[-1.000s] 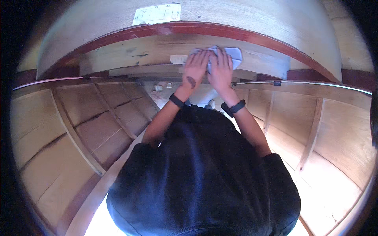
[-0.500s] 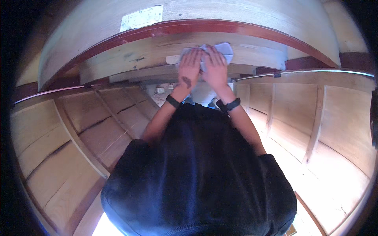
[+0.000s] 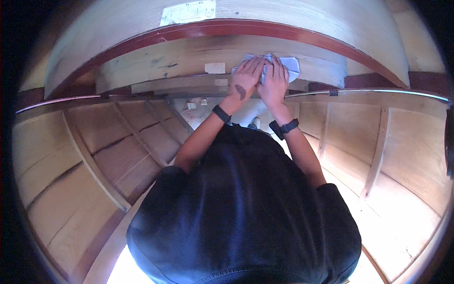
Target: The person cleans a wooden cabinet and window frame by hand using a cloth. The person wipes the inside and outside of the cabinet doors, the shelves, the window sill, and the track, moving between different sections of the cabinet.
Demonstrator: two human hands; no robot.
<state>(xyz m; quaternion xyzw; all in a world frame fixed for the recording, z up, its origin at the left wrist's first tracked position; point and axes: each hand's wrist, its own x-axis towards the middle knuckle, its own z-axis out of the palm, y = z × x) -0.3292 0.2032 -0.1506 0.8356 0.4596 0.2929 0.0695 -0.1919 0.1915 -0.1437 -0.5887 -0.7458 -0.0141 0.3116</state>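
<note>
Wooden hull point(image 3: 71, 189) all round, pale planks and ribs curving up on both sides; red-brown rail point(image 3: 227, 29) arching over the plank point(image 3: 179, 59) taken here as landmark

Paper sheet point(image 3: 189, 11) stuck above the plank, beyond the rail; dark shirt point(image 3: 246, 217) well below it, filling the lower middle

Pale blue cloth point(image 3: 291, 66) lying on the plank's right half, bunched, corners poking out past the fingers

Left hand point(image 3: 246, 79) flat on the cloth, fingers spread, dark band at the wrist; right hand point(image 3: 274, 81) just beside it, touching, likewise pressed down; neither hand curled round the cloth, both palms bearing on it rather than gripping

Small tape patch point(image 3: 215, 68) on the plank, left of the hands

Likely trouble: cloth held by pressure alone, so liable to slide out from under the palms and drop below the plank to the floor; body leaning far forward, so a slip of the hands could mean lost balance; bunched folds could leave parts of the plank unevenly wiped
</note>
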